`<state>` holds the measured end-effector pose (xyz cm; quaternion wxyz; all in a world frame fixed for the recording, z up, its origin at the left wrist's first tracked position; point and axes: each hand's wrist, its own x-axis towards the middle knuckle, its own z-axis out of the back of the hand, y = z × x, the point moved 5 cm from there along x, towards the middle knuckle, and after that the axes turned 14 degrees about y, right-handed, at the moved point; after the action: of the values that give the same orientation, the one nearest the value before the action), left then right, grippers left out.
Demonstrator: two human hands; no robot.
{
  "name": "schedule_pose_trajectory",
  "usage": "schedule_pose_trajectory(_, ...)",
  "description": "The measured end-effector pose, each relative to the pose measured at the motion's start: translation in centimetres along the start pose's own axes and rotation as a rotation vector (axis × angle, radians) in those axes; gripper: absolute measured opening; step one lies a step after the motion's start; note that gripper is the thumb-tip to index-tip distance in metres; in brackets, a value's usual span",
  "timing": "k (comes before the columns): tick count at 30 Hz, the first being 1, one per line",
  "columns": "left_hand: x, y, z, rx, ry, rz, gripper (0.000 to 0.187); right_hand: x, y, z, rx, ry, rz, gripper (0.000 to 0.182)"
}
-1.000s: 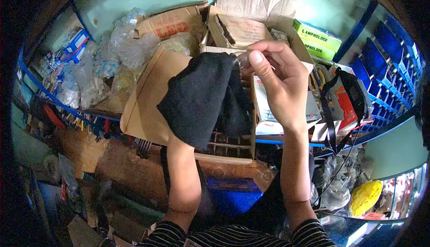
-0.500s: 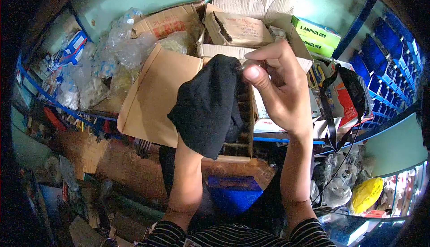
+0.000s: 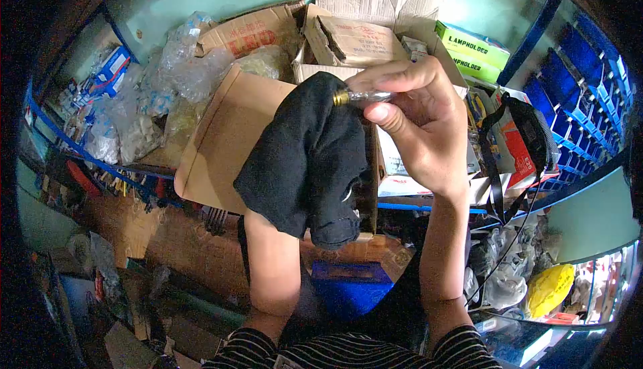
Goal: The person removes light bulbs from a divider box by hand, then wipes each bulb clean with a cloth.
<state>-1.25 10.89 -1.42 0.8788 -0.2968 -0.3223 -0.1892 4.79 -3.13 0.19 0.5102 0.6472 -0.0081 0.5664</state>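
The right hand point(image 3: 429, 128) pinches a small glass bulb point(image 3: 367, 96) between thumb and fingers, its brass base point(image 3: 341, 97) toward nine o'clock, by the black cloth point(image 3: 288, 161) covering the left hand, whose grip I cannot tell; lampholder boxes point(image 3: 471, 53) sit at one o'clock.

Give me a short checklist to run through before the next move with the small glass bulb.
1. Bulb held: ok; the right hand pinches the glass bulb between thumb and fingers.
2. Brass cap visible: ok; it points toward the black cloth.
3. Left hand's grip visible: cannot tell how it holds; the cloth covers it.
4. Whole glass undamaged: cannot tell; fingers hide part.
5. Clear view into the open carton: not ok; the cloth blocks most of its inside.
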Motion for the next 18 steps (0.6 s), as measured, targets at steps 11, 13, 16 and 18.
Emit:
schedule_pose_trajectory(11, -1.0, 0.2, -1.2, 0.072, -0.280, -0.185, 0.030, 0.5, 0.8, -1.2, -0.351, -0.188, 0.009, 0.024)
schedule_pose_trajectory(13, -1.3, 0.1, -1.5, 0.094, -0.342, -0.226, 0.031, 0.9, 1.6, -1.5, -0.669, -0.058, 0.086, 0.023)
schedule_pose_trajectory(16, -1.3, 0.1, -1.3, -0.047, -0.268, -0.053, 0.032, 1.0, 2.1, -1.7, -0.746, 0.006, 0.100, 0.019)
schedule_pose_trajectory(18, -1.5, 0.1, -0.9, -0.133, -0.205, 0.121, 0.030, 0.8, 2.0, -0.7, -0.674, -0.028, 0.086, 0.017)
